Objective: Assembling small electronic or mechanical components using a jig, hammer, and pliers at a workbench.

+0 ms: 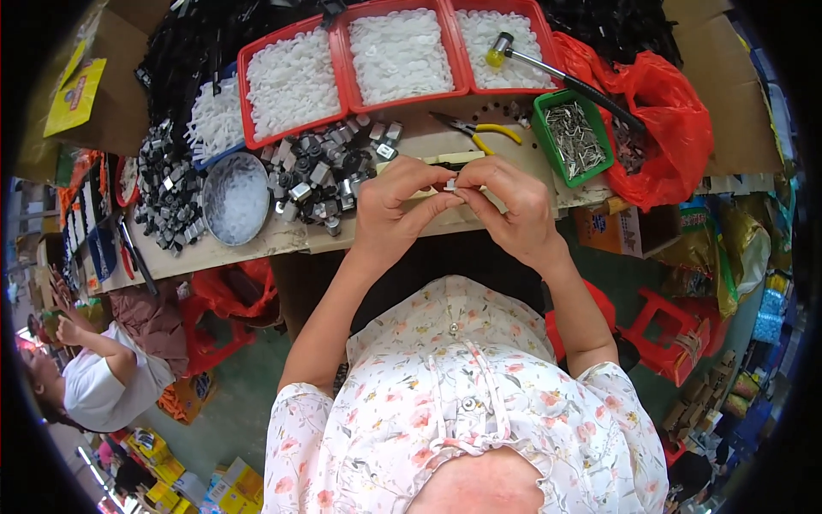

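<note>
Above the near edge of the workbench, my left hand [396, 208] and my right hand [515, 203] meet fingertip to fingertip. Both are closed in a pinch on one small white piece [450, 184]; the fingers cover most of it, so its kind is hard to make out. Just behind my hands lies a dark slim object [447, 164], partly hidden. A heap of small metal and black parts [312, 176] spreads to the left of my left hand. Pliers with yellow handles [479, 133] rest beyond my fingers.
Red trays [344, 56] of small white pieces line the back. A round metal bowl [208, 214] stands left. At right are a green tray [604, 163] of metal pins, a hammer [565, 79] and a red plastic bag [685, 120]. Another person [120, 377] sits at far left.
</note>
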Available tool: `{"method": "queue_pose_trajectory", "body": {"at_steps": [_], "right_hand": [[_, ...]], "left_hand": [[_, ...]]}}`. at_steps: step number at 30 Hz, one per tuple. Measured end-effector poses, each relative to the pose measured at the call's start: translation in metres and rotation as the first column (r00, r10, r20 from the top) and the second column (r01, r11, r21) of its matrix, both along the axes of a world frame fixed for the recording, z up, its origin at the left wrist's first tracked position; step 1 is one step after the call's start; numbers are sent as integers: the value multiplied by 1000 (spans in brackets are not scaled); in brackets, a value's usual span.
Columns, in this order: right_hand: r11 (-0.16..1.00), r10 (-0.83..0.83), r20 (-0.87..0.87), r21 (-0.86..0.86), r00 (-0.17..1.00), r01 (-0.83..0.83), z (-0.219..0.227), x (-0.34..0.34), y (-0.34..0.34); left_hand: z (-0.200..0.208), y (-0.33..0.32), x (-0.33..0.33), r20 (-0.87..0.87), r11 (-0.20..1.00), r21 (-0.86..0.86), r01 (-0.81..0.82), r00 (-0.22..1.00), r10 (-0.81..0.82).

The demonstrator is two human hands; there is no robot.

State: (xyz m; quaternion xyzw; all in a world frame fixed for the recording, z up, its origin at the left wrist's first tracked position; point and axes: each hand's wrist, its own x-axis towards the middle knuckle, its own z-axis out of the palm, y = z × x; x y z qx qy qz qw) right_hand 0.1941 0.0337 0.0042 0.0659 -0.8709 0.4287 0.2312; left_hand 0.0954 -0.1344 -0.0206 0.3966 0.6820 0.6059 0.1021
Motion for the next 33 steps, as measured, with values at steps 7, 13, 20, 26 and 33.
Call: {"method": "queue_pose_trajectory", "body": {"at_steps": [7,13,20,26,33], "right_hand": [[999,50,82,13,995,-52,-14,-17,-5],[982,8,90,190,996,-25,-38,-33,1],[973,32,133,224,991,-62,-36,-34,6],[973,95,255,180,962,-144,-29,-43,11],[983,73,318,135,945,-121,-21,-44,16]], "left_hand": [[-13,-18,-3,-78,993,-20,-115,991,113],[-30,-31,-3,-500,967,-48,-250,844,194],[-44,-27,9,-575,965,-133,-227,811,112],[-46,-23,5,-669,945,-183,-272,739,83],[-46,-14,3,-737,941,-195,-278,674,47]]}}
